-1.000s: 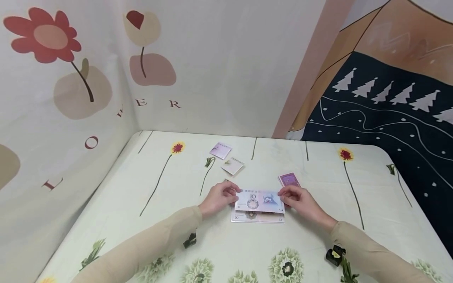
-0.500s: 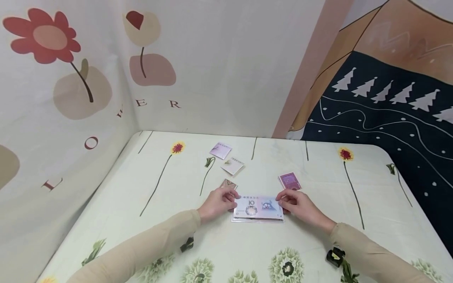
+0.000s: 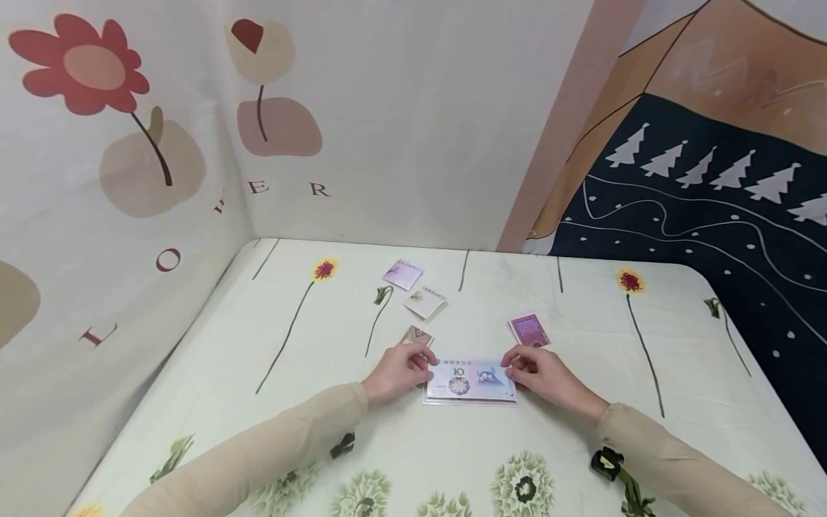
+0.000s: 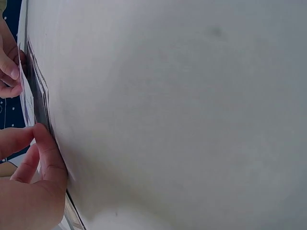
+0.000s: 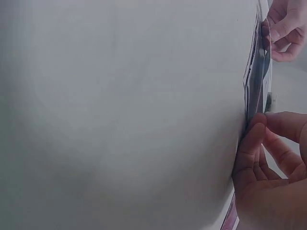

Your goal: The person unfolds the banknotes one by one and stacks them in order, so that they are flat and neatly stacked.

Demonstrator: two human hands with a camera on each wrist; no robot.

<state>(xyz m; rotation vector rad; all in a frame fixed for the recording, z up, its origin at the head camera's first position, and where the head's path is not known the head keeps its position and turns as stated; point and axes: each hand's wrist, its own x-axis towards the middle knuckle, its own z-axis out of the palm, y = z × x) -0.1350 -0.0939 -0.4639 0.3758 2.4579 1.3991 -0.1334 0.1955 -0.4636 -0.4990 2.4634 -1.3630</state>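
Observation:
A pale blue-pink play banknote marked 10 [image 3: 474,379] is held level between both hands in the head view. My left hand [image 3: 399,373] pinches its left end between thumb and fingertips. At the other end, my right hand [image 3: 545,375] pinches the note the same way. Just beneath lies a stack of notes [image 3: 468,403], mostly covered, with only its near edge showing. The right wrist view shows the stack edge-on [image 5: 254,76], with a small gap under the held note. Both hands rest low, close to the tabletop.
Beyond my left hand lies a brown note [image 3: 418,335], partly hidden. Further back are a pale greenish note [image 3: 425,303] and a lilac note [image 3: 403,274]. A purple note [image 3: 530,330] lies beyond my right hand. The flowered cloth [image 3: 258,323] covers the table.
Both hands have brought the 10 note down and nearer, so it now covers most of the 20 note below. The brown note has come into view behind the left hand.

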